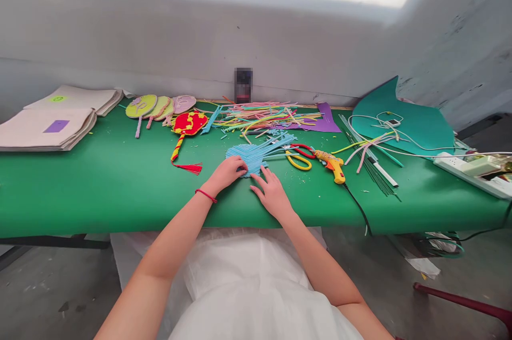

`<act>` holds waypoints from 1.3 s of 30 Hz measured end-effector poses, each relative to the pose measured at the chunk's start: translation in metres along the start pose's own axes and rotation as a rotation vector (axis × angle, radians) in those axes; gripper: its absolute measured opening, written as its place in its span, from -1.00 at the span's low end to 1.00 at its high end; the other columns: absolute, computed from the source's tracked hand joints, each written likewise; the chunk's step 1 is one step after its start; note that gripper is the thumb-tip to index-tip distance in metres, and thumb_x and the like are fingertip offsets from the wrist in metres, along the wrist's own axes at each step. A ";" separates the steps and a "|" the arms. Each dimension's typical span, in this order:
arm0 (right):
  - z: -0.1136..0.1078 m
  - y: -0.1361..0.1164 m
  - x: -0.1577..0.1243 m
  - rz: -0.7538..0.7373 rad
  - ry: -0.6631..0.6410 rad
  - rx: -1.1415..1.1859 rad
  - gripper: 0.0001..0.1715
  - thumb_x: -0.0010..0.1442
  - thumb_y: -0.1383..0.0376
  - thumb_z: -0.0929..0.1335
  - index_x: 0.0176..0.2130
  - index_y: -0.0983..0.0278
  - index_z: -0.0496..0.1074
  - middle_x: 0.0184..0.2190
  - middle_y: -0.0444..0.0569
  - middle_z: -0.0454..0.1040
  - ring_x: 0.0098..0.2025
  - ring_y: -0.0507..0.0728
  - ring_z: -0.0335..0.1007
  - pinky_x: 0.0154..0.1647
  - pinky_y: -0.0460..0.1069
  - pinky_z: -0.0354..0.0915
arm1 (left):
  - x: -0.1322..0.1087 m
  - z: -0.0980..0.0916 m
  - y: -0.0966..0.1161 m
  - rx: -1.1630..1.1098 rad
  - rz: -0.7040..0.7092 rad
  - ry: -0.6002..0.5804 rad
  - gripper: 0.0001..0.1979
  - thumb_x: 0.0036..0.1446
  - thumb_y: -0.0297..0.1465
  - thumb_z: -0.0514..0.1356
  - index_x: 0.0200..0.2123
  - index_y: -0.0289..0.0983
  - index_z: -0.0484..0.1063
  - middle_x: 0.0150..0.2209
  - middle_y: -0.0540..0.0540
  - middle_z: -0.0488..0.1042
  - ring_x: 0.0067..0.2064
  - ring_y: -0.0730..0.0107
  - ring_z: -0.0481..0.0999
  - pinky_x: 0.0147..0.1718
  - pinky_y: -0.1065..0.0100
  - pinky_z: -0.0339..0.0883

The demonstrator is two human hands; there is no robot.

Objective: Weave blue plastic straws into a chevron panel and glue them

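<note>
Light blue pipe cleaners lie side by side on the green table, forming a flat piece with loose ends fanning to the right. My left hand, with a red cord on its wrist, rests at the near left of this piece. Its fingers are curled and pinched together, and whatever is between the tips is too small to make out. Lying at the near right edge, my right hand has its fingers spread, fingertips touching the blue pipe cleaners. Scissors with red and yellow handles lie just right, partly under the loose ends.
A yellow glue gun lies right of the scissors, its cord over the front edge. Behind is a heap of coloured pipe cleaners. Left are a red fan, several pastel fans and paper stacks. A power strip sits far right.
</note>
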State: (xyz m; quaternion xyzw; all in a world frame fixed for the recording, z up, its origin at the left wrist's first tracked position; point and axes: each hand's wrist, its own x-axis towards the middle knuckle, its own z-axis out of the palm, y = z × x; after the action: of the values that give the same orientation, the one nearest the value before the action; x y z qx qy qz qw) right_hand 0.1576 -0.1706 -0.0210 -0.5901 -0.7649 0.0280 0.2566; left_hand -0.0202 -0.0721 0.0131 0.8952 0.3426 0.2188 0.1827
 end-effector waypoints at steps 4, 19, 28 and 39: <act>0.000 0.000 0.000 -0.002 0.002 0.003 -0.54 0.29 0.14 0.21 0.13 0.16 0.34 0.28 0.10 0.10 0.30 0.29 0.00 0.23 0.26 0.07 | 0.000 -0.001 0.001 -0.003 -0.004 -0.001 -0.87 0.16 -0.45 0.11 -0.33 -0.25 0.47 -0.28 -0.08 0.45 -0.19 0.29 0.41 -0.19 0.30 0.29; -0.004 -0.004 0.001 -0.015 -0.018 -0.074 -0.55 0.31 0.15 0.20 0.13 0.18 0.35 0.27 0.13 0.11 0.29 0.25 0.03 0.23 0.22 0.06 | 0.000 -0.001 0.002 0.016 -0.007 0.001 -0.87 0.16 -0.43 0.11 -0.33 -0.25 0.47 -0.29 -0.09 0.45 -0.19 0.29 0.42 -0.18 0.30 0.29; -0.003 -0.005 0.000 -0.016 -0.022 -0.107 -0.54 0.31 0.13 0.19 0.13 0.17 0.34 0.26 0.13 0.14 0.28 0.24 0.05 0.23 0.21 0.07 | 0.000 -0.001 0.002 0.027 -0.009 0.001 -0.88 0.15 -0.44 0.11 -0.33 -0.26 0.47 -0.28 -0.09 0.45 -0.19 0.28 0.42 -0.18 0.30 0.29; -0.004 -0.005 0.001 -0.014 -0.038 -0.118 -0.53 0.32 0.13 0.17 0.14 0.18 0.33 0.27 0.12 0.11 0.29 0.23 0.02 0.24 0.20 0.05 | 0.000 -0.002 0.005 0.041 0.000 0.004 -0.89 0.15 -0.42 0.13 -0.34 -0.26 0.46 -0.29 -0.08 0.44 -0.19 0.28 0.41 -0.19 0.30 0.29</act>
State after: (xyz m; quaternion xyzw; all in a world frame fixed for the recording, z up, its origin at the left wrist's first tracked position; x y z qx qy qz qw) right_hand 0.1546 -0.1726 -0.0160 -0.5984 -0.7739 -0.0075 0.2071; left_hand -0.0186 -0.0751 0.0176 0.8983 0.3475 0.2133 0.1636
